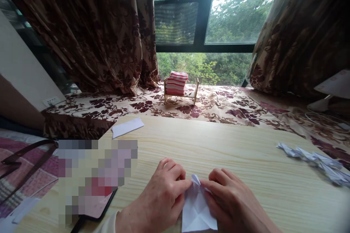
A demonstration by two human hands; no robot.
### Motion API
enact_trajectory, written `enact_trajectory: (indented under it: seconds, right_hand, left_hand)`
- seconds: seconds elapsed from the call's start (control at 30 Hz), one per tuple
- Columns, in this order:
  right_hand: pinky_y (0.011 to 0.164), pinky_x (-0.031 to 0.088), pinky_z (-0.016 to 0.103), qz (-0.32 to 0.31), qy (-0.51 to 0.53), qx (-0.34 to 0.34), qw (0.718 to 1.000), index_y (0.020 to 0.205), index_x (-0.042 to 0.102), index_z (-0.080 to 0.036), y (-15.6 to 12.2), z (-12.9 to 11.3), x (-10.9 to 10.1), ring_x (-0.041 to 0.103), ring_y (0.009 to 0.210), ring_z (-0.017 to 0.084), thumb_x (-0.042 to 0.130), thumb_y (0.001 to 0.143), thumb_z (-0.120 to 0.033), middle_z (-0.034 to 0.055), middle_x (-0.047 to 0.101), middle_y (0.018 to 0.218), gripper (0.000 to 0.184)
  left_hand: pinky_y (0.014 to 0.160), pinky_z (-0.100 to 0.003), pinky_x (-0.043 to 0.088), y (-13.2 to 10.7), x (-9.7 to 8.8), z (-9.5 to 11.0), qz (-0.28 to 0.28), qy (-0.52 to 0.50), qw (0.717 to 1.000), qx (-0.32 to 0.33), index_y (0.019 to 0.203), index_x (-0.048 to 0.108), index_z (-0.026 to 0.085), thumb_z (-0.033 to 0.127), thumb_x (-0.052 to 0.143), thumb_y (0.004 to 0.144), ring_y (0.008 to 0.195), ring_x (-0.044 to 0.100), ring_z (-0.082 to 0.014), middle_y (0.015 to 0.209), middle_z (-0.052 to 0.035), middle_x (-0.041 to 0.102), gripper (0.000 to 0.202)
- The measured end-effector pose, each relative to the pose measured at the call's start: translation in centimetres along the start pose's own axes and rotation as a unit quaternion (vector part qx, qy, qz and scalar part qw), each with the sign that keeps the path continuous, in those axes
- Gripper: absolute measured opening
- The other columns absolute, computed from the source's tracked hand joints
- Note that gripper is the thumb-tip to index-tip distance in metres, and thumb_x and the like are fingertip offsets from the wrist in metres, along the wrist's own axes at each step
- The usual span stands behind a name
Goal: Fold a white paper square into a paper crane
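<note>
A creased sheet of white paper [199, 213] lies on the wooden table between my two hands, with its far end folded up into a small raised loop. My left hand [161, 196] grips the paper's left edge near that loop, its fingers curled and thumb bent. On the other side, my right hand [232, 198] has its index finger at the loop and its thumb along the right edge, fingers closed. Folds run diagonally across the near part of the paper.
Several folded paper pieces [314, 158] sit at the table's right. A flat paper strip [128, 127] lies at the far left corner. A tablet-like device [98, 207], partly blurred out, is at the left. Beyond the table [218, 142], a small rack [197, 91] holds folded cloths [176, 83].
</note>
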State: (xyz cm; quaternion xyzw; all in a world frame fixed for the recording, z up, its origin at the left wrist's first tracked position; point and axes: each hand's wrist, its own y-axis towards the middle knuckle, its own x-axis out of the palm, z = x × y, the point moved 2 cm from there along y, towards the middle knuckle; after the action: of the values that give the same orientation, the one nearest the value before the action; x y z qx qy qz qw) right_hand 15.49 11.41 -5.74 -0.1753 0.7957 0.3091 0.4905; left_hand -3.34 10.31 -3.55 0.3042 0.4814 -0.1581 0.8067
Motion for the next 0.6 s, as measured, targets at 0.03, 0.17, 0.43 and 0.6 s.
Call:
enact_trajectory:
  seconds: [0.03,0.17,0.43,0.6]
  right_hand:
    - [0.064,0.042,0.03,0.004,0.003,0.003,1.0,0.099,0.065,-0.027,0.0,0.0,0.0,0.052,0.073,0.018,0.051,0.087,-0.018,0.0041,0.057,0.08,0.021]
    - [0.065,0.041,0.03,0.006,0.01,0.003,1.0,0.101,0.065,-0.027,0.0,0.1,-0.1,0.051,0.073,0.018,0.052,0.087,-0.017,0.0034,0.057,0.08,0.022]
    - [0.066,0.039,0.032,-0.03,0.02,0.025,0.999,0.087,0.065,-0.025,0.0,-0.1,-0.3,0.05,0.072,0.019,0.052,0.087,-0.014,0.0029,0.056,0.077,0.017]
    - [0.066,0.038,0.032,-0.037,0.015,0.034,0.999,0.083,0.065,-0.024,0.0,-0.1,-0.4,0.05,0.073,0.019,0.052,0.088,-0.016,0.0034,0.057,0.078,0.015]
  left_hand:
    - [0.084,-0.038,0.04,0.0,0.0,0.0,-0.002,0.004,1.0,0.001,0.081,0.059,0.018,0.004,0.048,0.078,0.085,0.047,-0.0191,0.085,-0.0033,0.055,0.017]
    - [0.091,-0.041,0.039,0.2,0.2,0.4,-0.023,0.047,0.999,0.011,0.087,0.06,0.018,0.004,0.049,0.076,0.087,0.048,-0.0202,0.086,-0.0038,0.056,0.021]
    - [0.107,-0.051,0.022,-0.5,0.9,0.5,-0.062,0.134,0.988,0.053,0.109,0.057,0.017,0.017,0.05,0.087,0.094,0.051,-0.0221,0.096,-0.0047,0.061,0.022]
    - [0.109,-0.051,0.018,-2.1,-0.1,0.2,-0.074,0.133,0.987,0.051,0.119,0.054,0.018,0.016,0.049,0.088,0.097,0.051,-0.0228,0.098,-0.0047,0.062,0.031]
